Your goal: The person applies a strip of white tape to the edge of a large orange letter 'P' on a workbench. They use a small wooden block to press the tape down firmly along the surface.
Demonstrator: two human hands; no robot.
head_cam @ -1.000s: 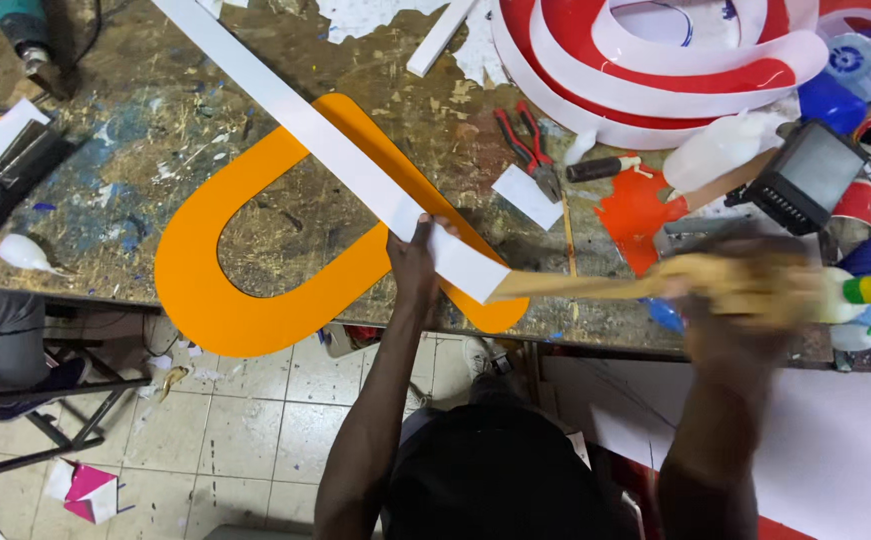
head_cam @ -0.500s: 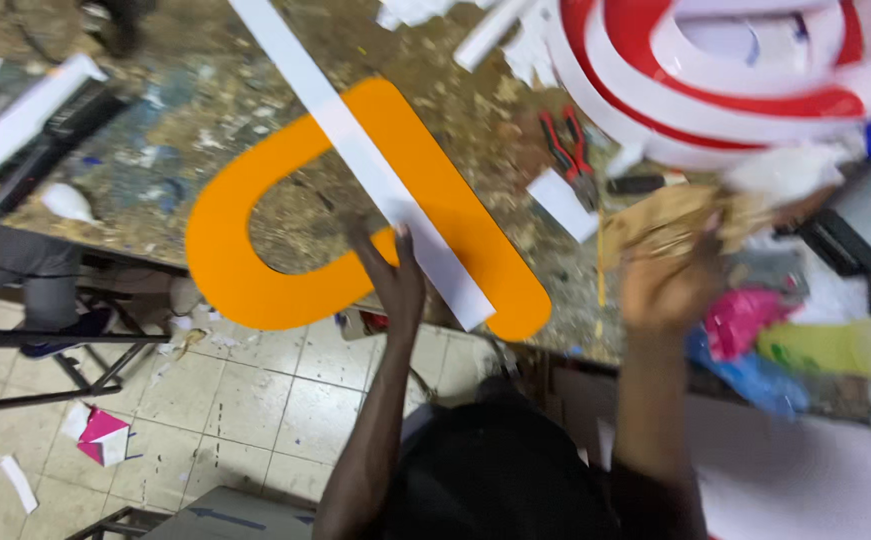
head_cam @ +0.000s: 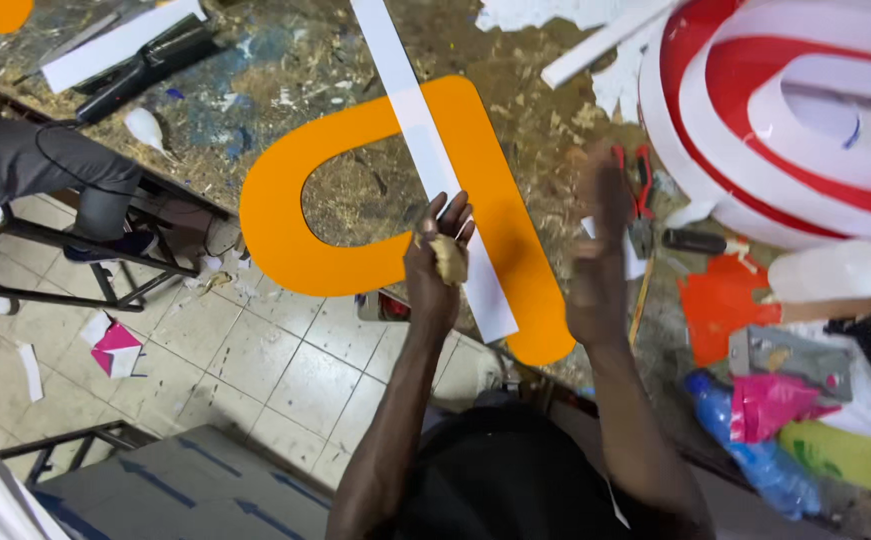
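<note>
Left hand (head_cam: 438, 255) pins a flat white strip (head_cam: 442, 170) across a smooth orange U-shaped panel (head_cam: 355, 195), grip unclear; right hand (head_cam: 595, 265) blurred, grip unreadable.

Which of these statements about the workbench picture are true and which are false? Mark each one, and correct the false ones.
1. A white strip lies across the orange U-shaped board. True.
2. The left hand rests on the white strip. True.
3. The right hand holds a hammer. False: it is raised above the table, blurred, with no tool to be seen in it.
4. The red pliers lie on the orange board. False: they lie on the table beside it, near the right hand.
5. The big curved piece at the upper right is red and white. True.
</note>
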